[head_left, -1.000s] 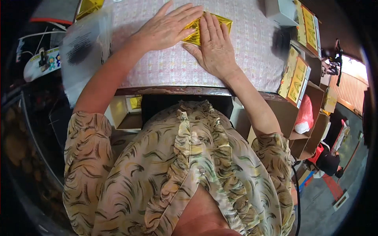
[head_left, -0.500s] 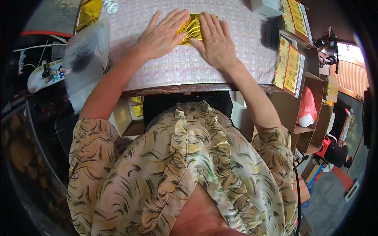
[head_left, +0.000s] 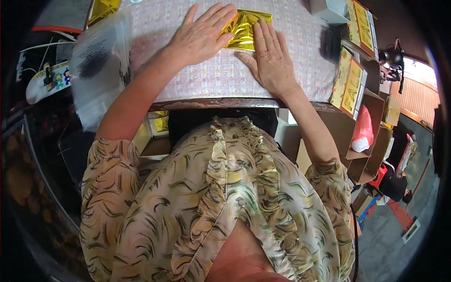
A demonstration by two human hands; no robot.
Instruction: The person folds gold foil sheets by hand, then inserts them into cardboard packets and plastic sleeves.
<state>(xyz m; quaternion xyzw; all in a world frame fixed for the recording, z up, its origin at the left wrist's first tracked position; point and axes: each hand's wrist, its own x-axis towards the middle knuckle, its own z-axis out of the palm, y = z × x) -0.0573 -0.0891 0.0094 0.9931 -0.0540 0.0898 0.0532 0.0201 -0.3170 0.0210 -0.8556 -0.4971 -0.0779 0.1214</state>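
Note:
A shiny gold foil packet (head_left: 244, 29) lies flat on the checked pink-and-white tablecloth (head_left: 206, 82) near the top of the view. My left hand (head_left: 203, 35) rests with outstretched fingers over its left end, covering that edge. On the right end lie the fingertips of my right hand (head_left: 272, 61), flat, with the thumb apart on the cloth. Creases show in the foil between the two hands. Neither hand grips anything.
Clear plastic bags (head_left: 96, 66) hang over the table's left edge, with more gold foil (head_left: 103, 9) behind. At right stand boxes marked FALL (head_left: 351, 89), a dark object (head_left: 332, 42) and a white box (head_left: 329, 11). A pink bag (head_left: 362, 129) sits in cardboard below.
My right hand has slid right and slightly down, baring more of the foil. The left hand stays at the left end. The whole view has shifted slightly.

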